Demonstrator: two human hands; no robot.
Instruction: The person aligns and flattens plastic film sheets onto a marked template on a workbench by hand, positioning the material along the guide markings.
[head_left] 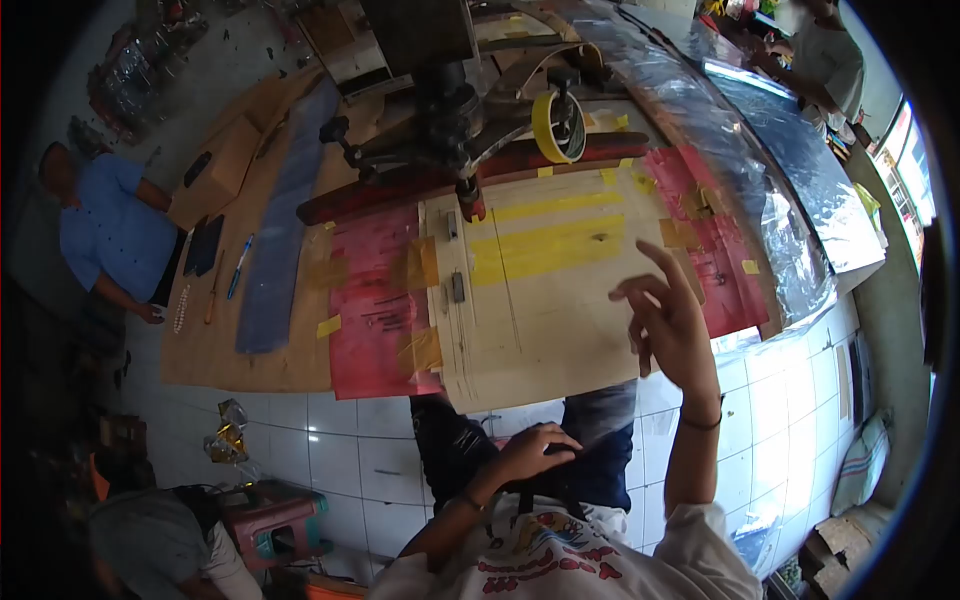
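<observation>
Between the right hand [672, 328] and the left margin of the panel [575, 315], a broad flat stretch lets a hand sweep across. Two small blocks [459, 287] break that margin and must be passed over or around. At the far left corner, a black frame's [445, 105] red tip [474, 210] juts downward. Behind the panel, a long red bar [370, 195] and a roll of tape [541, 128] bar the way. The left hand [535, 453] has the panel's near edge between it and the top surface.
</observation>
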